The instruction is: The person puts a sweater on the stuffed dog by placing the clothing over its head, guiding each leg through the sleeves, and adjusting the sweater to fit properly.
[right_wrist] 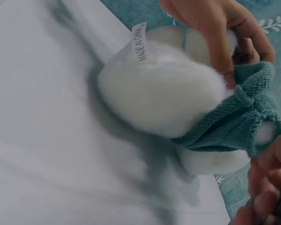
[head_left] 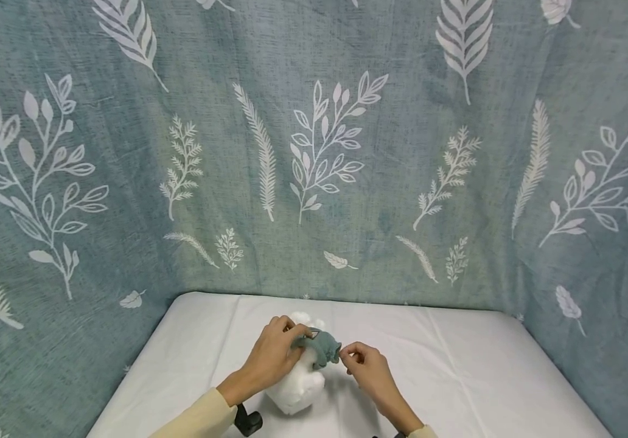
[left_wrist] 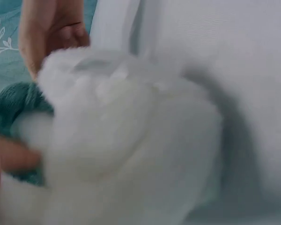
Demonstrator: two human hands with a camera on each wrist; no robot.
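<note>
A white plush toy lies on the white surface, a small teal knitted sweater around part of it. My left hand comes over the toy from the left and holds the sweater, with thumb and fingers on either side of the knit in the right wrist view. My right hand, fingers curled, pinches at the sleeve's cuff on the right. A bit of white plush shows inside that cuff. Out of the toy's rounded body sticks a printed label. In the left wrist view the plush hides much of the sweater.
The white-covered table spreads around the toy. Blue-green curtains with white leaf prints stand behind it and along both sides. A black wrist mount shows under the left forearm, low in the head view.
</note>
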